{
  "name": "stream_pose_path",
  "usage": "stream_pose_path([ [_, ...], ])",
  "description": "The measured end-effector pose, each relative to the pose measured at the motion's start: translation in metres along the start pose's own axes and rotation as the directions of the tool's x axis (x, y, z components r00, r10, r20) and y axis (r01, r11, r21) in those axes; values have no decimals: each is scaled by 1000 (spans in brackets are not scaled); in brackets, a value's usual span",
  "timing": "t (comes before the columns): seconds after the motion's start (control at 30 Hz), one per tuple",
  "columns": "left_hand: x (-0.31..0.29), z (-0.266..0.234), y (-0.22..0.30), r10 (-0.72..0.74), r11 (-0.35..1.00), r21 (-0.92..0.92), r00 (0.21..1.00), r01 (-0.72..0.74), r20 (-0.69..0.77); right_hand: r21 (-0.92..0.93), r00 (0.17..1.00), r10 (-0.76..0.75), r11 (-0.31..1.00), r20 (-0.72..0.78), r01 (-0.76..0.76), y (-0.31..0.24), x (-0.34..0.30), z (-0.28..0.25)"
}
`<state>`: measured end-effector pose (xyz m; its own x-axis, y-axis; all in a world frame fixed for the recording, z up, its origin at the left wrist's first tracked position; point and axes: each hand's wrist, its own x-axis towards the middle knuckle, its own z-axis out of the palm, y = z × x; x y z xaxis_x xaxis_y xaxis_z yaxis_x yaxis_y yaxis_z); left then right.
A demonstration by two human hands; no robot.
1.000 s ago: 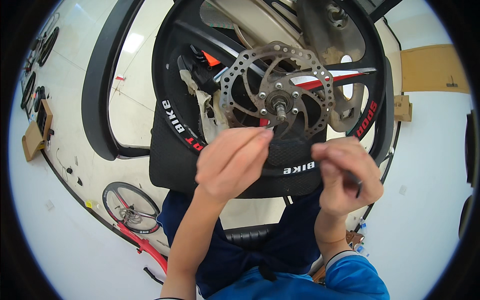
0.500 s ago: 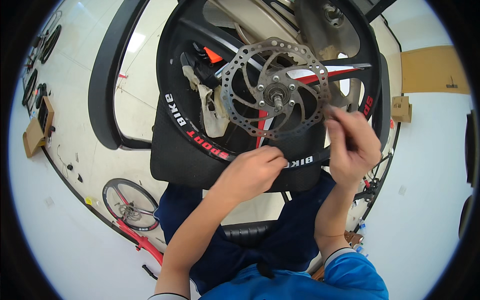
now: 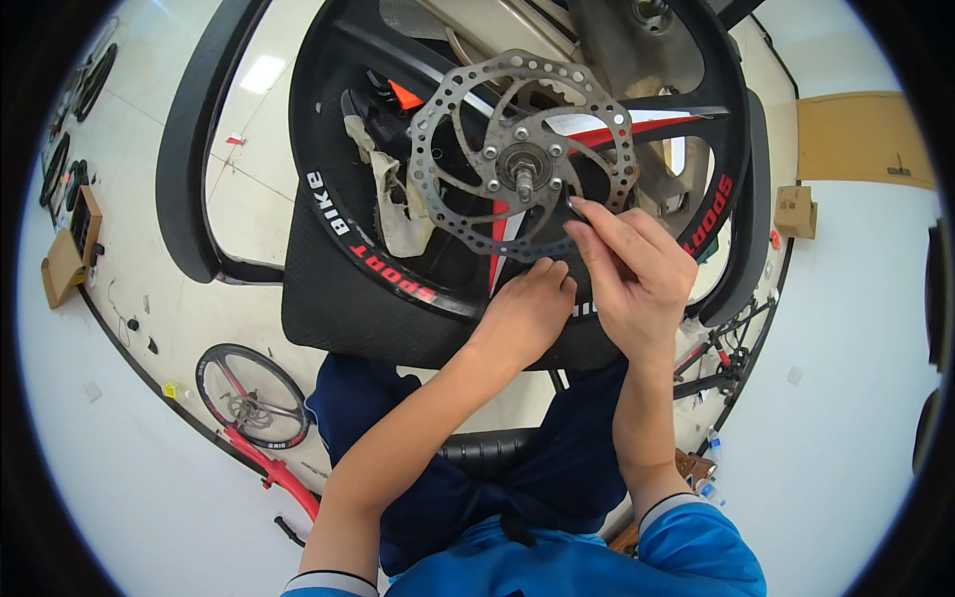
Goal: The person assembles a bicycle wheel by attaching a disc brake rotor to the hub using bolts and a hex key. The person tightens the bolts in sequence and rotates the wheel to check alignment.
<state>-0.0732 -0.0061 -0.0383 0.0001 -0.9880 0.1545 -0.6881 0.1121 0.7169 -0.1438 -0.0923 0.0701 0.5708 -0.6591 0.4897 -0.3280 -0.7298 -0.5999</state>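
A black bicycle wheel (image 3: 343,234) with thick spokes and red and white lettering lies flat across a black seat (image 3: 328,308). At its middle is a metal disc brake rotor (image 3: 426,164), bolted around a hub axle (image 3: 524,181). My right hand (image 3: 637,274) pinches a small, dark metal piece, too small to name, over the rotor just right of the axle. Closed, with curled fingers, my left hand (image 3: 527,310) rests at the near rim, just below the rotor's edge. Whatever lies under its fingertips is hidden.
Seen through the spokes are a whitish rag (image 3: 403,214) and an orange-and-black item (image 3: 403,95). A black armrest (image 3: 189,169) curves along the left. Another wheel (image 3: 254,398) with a red frame lies on the floor at lower left. Cardboard boxes (image 3: 796,212) stand by the walls.
My right hand has moved left from the rotor's right edge toward the axle. My left hand has shifted slightly right and up. The wheel sits a little further up and left in view.
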Motion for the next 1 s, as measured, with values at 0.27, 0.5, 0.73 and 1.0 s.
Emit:
stream_pose_path([
  [0.27,0,-19,6,40,995,-86,997,-46,-70,-4,996,88,996,8,-88,-9,-1,3],
  [0.5,-8,-90,17,155,950,-121,773,-288,-616,-24,995,89,996,-52,-90,-12,-1,5],
  [0.73,18,-112,-3,193,981,135,618,-139,-763,42,990,108,994,-96,-104,-12,-8,15],
  [1.0,29,-117,-18,282,943,90,627,-320,-726,10,989,116,993,-95,-115,-15,-10,15],
])
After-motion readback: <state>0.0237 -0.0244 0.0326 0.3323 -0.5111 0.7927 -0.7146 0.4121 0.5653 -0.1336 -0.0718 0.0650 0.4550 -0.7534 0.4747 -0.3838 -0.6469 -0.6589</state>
